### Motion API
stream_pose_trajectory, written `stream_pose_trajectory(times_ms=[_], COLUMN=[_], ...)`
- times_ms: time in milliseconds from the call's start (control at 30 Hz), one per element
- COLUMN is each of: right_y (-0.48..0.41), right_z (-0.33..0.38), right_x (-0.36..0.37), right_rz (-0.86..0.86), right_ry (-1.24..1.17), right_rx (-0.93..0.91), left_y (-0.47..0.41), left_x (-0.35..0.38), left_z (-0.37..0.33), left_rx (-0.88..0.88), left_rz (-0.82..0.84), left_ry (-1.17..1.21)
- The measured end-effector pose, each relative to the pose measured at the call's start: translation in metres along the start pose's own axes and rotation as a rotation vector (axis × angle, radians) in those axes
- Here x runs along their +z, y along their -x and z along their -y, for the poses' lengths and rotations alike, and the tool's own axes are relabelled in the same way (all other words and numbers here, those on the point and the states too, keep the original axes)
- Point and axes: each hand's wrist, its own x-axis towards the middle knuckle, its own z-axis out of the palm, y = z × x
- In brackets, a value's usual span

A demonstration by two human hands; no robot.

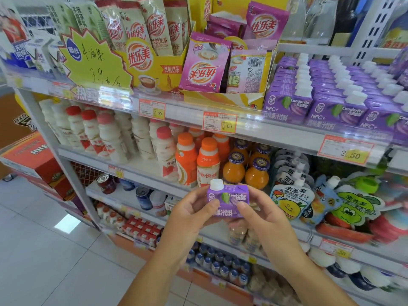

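Observation:
A small purple juice carton [228, 200] with a white screw cap is held upright in front of the shop shelves, its printed face toward me. My left hand [191, 219] grips its left side, thumb on the front. My right hand [263, 217] grips the right side, thumb on the front and fingers behind. Rows of the same purple cartons [331, 93] stand on the upper shelf at the right.
Milk tea sachets in yellow display boxes [154, 69] fill the upper shelf's left. Below stand white and orange drink bottles [187, 160], orange juice bottles [245, 171] and drink pouches [289, 199]. Red cartons [37, 160] are stacked at the left on the white tile floor [55, 250].

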Motion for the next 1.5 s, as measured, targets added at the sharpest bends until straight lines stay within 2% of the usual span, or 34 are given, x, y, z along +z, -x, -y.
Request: stream_pose_trajectory(times_ms=[167,333,533,733,833,933,1000,1100,1267,1500], right_y=[-0.001,0.001,0.005,0.012,0.012,0.016,0.018,0.018,0.019,0.016], right_z=[-0.001,-0.003,-0.006,-0.014,-0.011,-0.007,-0.008,-0.012,-0.012,-0.009], right_x=[-0.005,-0.006,-0.001,0.004,0.001,0.000,0.000,-0.001,-0.007,-0.017], right_rz=[-0.011,-0.021,-0.149,-0.023,-0.024,0.086,0.137,0.121,0.103,0.039], right_ry=[-0.052,-0.053,0.061,0.182,0.104,-0.009,-0.091,-0.248,-0.026,0.033], right_rx=[0.049,0.075,-0.033,0.005,0.022,0.075,0.107,0.133,0.088,0.013], left_y=[0.005,0.008,0.009,0.015,0.017,0.012,0.010,0.012,0.012,0.015], left_x=[-0.005,-0.003,0.002,0.010,0.011,0.008,0.006,0.005,0.001,-0.005], left_z=[0.000,0.005,0.009,0.005,0.005,0.005,0.004,0.002,0.001,-0.001], left_rx=[-0.036,-0.054,-0.049,-0.018,-0.019,-0.023,-0.064,-0.091,0.000,0.080], left_rz=[0.038,-0.004,-0.043,-0.034,-0.042,-0.033,0.027,0.097,0.055,0.076], left_ry=[0.033,0.044,0.036,-0.060,-0.103,-0.177,-0.209,-0.170,-0.164,-0.231])
